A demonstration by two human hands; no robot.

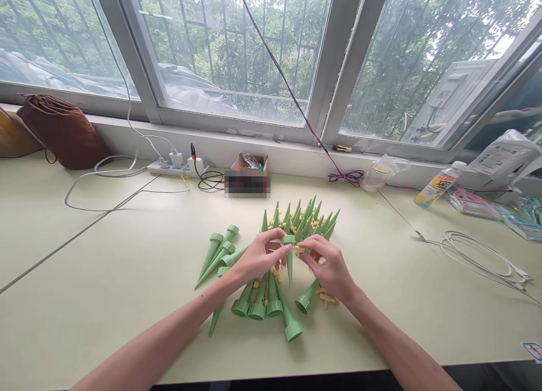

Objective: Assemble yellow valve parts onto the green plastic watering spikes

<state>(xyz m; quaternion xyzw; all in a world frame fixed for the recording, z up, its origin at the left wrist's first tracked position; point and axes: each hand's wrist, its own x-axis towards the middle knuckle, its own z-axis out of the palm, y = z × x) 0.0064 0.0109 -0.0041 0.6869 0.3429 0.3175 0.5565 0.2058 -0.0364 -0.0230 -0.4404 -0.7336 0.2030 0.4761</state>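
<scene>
My left hand (pixel 258 258) pinches a green cone spike (pixel 289 261) by its wide top, tip pointing down. My right hand (pixel 328 266) meets it from the right, fingers pinched on a small yellow piece (pixel 300 248) at the spike's top. Under both hands lies a pile of green spikes (pixel 271 300) mixed with small yellow parts (pixel 326 298). A few more spikes (pixel 218 252) lie to the left, and a further bunch (pixel 305 218) points away behind my hands.
A pale green table (pixel 105 278) runs along a window. At the back stand a small cardboard box (pixel 249 176), a power strip (pixel 173 166) with cables, a brown bag (pixel 63 131), a bottle (pixel 438 187), and plastic packets (pixel 503 153). A white cable (pixel 478 252) lies at right.
</scene>
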